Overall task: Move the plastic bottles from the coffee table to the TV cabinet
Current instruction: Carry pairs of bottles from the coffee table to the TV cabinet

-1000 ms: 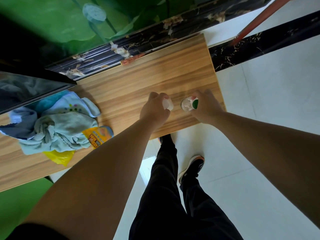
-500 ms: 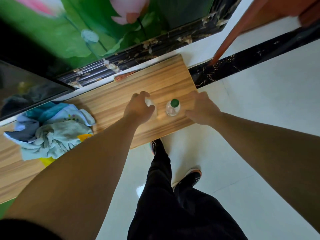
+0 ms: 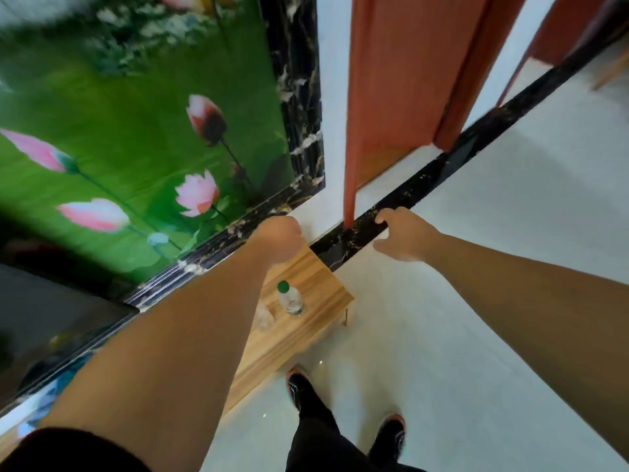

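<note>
Two clear plastic bottles stand upright on the wooden TV cabinet (image 3: 320, 321) near its right end. One bottle (image 3: 289, 298) has a green cap. The second bottle (image 3: 264, 318) is partly hidden behind my left forearm. My left hand (image 3: 277, 241) hovers above and beyond the bottles; its fingers curl away from the camera and nothing shows in it. My right hand (image 3: 403, 236) is raised to the right over the floor, fingers spread, holding nothing.
A green lotus wall panel (image 3: 136, 148) with a black marble frame rises behind the cabinet. The dark TV screen (image 3: 51, 318) and a blue cloth (image 3: 44, 400) lie at the left. A reddish door frame (image 3: 350, 148) stands at the right. My feet are on white floor tiles (image 3: 442, 335).
Both hands have let go of the bottles and lifted away from the cabinet. The view has tilted up and swung right. The bottles remain standing on the cabinet.
</note>
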Motion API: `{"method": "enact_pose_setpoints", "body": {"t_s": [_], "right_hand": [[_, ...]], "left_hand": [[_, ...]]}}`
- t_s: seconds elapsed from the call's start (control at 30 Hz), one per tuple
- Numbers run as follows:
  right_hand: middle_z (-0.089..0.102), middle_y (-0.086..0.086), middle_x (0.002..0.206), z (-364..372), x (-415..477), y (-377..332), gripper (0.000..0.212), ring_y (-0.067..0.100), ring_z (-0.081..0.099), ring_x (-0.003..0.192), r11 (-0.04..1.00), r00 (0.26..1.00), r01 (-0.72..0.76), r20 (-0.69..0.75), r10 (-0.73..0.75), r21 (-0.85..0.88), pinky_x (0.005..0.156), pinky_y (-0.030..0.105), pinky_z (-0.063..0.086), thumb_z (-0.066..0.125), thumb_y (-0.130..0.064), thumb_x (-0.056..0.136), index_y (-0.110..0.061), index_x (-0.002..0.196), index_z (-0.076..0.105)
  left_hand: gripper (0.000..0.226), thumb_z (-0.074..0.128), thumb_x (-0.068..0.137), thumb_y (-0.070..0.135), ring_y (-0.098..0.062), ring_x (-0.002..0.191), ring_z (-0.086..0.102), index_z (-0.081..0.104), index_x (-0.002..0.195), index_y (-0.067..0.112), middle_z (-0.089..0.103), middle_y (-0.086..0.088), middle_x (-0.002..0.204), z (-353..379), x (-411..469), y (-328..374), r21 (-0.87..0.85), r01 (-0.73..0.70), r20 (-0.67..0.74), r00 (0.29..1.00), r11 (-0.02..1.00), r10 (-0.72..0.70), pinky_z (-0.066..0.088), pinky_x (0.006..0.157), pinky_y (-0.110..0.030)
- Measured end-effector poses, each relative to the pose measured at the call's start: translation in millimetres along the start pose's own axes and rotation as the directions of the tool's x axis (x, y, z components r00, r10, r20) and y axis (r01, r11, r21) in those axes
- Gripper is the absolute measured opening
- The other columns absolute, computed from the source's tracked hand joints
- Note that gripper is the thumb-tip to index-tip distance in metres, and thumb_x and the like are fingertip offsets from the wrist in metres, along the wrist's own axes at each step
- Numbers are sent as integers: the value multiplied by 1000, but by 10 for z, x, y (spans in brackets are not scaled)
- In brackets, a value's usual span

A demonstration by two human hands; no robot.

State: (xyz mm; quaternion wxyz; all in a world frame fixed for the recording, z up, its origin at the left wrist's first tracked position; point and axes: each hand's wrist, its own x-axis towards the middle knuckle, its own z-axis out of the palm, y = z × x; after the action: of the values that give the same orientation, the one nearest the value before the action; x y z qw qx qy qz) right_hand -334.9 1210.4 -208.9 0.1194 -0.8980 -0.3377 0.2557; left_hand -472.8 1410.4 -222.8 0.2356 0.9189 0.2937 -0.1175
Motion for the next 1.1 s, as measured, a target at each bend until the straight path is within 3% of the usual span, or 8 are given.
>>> {"method": "enact_pose_setpoints", "body": {"t_s": [0.17, 0.27, 0.4, 0.57, 0.73, 0.9, 1.03, 1.1], "right_hand": [[42, 11, 138, -454, -819, 1010, 55, 33, 52, 117, 963, 957, -254, -121, 263, 83, 89, 37, 44, 58, -34, 89, -20, 140, 40], [43, 11, 138, -588, -1455, 1620, 57, 34, 51, 120, 883, 876, -424, -158, 456, 202, 93, 38, 44, 59, -34, 88, -20, 140, 41], [51, 14, 135, -551, -2420, 2246, 54, 31, 54, 117, 673, 691, -547, -186, 698, 498, 84, 29, 40, 62, -33, 88, -16, 137, 47], [54, 15, 133, -157, -3691, 2614, 52, 31, 55, 116, 390, 394, -607, -164, 904, 692, 81, 28, 41, 63, -30, 88, -14, 135, 49], [54, 15, 130, 581, -4996, 2422, 50, 31, 56, 114, 60, 59, -560, -32, 998, 826, 82, 29, 41, 62, -27, 88, -12, 134, 49], [57, 10, 127, 1457, -6149, 1667, 50, 28, 56, 110, -229, -261, -455, 117, 958, 860, 79, 28, 42, 61, -30, 88, -15, 134, 49], [57, 10, 128, 2112, -6772, 895, 51, 28, 57, 102, -410, -460, -393, 211, 863, 823, 74, 28, 41, 63, -33, 86, -15, 132, 51], [58, 9, 127, 2376, -7017, 525, 47, 29, 58, 106, -478, -548, -383, 222, 806, 790, 74, 28, 41, 64, -33, 84, -18, 128, 54]], "left_hand": [[22, 57, 84, 28, -23, 105, 57, 64, 104, 21, 61, -2, 117, 141, 164, 1364, 30, -283, 31, 959, 959, 282, 48, 91, -35], [17, 59, 83, 30, -23, 93, 61, 65, 99, 27, 62, -1, 113, 379, 99, 2268, 91, -488, 101, 871, 868, 480, 51, 83, -34], [12, 59, 81, 25, -26, 98, 59, 64, 92, 25, 59, -4, 115, 859, -198, 3426, 143, -714, 276, 693, 685, 665, 50, 83, -32], [19, 61, 80, 28, -28, 107, 56, 64, 98, 23, 59, -8, 117, 1665, -1029, 4469, 98, -931, 456, 356, 352, 815, 46, 92, -35], [26, 59, 78, 29, -27, 108, 54, 64, 102, 24, 58, -9, 119, 2475, -2225, 5006, -8, -1000, 614, 5, 13, 789, 45, 92, -34], [27, 55, 76, 27, -27, 106, 55, 63, 102, 25, 59, -7, 118, 3071, -3693, 4944, -156, -943, 704, -315, -294, 637, 46, 90, -33], [30, 53, 78, 30, -27, 107, 54, 61, 106, 25, 56, -6, 120, 3304, -4773, 4585, -294, -835, 696, -521, -466, 494, 45, 92, -35], [30, 52, 79, 32, -26, 108, 53, 59, 108, 26, 54, -5, 122, 3340, -5173, 4368, -335, -774, 692, -589, -537, 417, 45, 94, -38]]}}
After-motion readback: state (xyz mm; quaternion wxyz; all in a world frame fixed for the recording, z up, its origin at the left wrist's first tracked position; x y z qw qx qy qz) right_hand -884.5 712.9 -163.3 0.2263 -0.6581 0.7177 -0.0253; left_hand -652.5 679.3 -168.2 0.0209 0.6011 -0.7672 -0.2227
